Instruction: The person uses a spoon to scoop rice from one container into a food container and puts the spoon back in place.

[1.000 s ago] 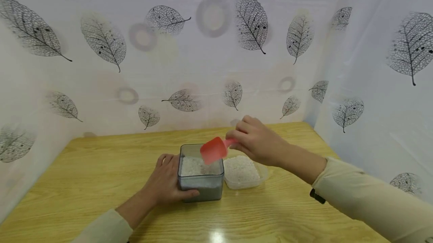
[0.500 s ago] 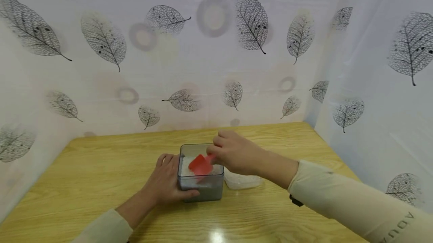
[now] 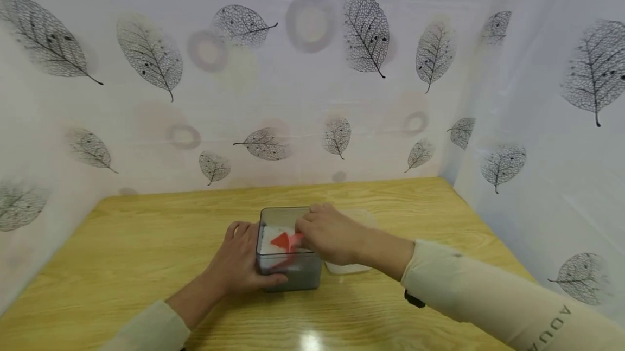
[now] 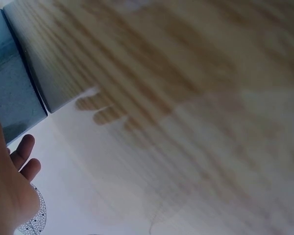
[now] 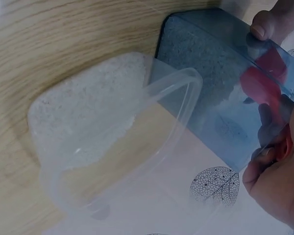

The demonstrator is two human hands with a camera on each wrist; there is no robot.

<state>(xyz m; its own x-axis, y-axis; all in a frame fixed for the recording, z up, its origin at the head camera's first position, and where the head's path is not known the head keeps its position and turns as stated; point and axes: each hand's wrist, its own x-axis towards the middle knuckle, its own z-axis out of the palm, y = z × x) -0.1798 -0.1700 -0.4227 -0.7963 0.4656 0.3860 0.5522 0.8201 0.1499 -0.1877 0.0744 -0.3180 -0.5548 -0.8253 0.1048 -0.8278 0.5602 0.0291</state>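
Note:
My right hand (image 3: 334,236) grips the handle of a red scoop (image 3: 288,241), its blade down inside a square grey see-through container (image 3: 300,280). White grains (image 3: 271,236) lie in that container, around the blade. At the container's left side my left hand (image 3: 236,264) holds it, thumb across the front wall. The right wrist view shows the scoop (image 5: 264,81) through the bluish-looking wall, tilted among the fingers. In the left wrist view only part of the left hand (image 4: 12,196) shows beside the container (image 4: 14,78).
A shallow clear plastic tub (image 5: 188,88) with white grains (image 5: 95,105) at one end stands right of the container, partly behind my right hand in the head view. All sits on a wood-grain table (image 3: 161,237). A leaf-print curtain (image 3: 293,85) encloses the back and sides.
My right hand has moved left and down with the scoop, from above the container to inside it. The scoop has turned over. My left hand has stayed put.

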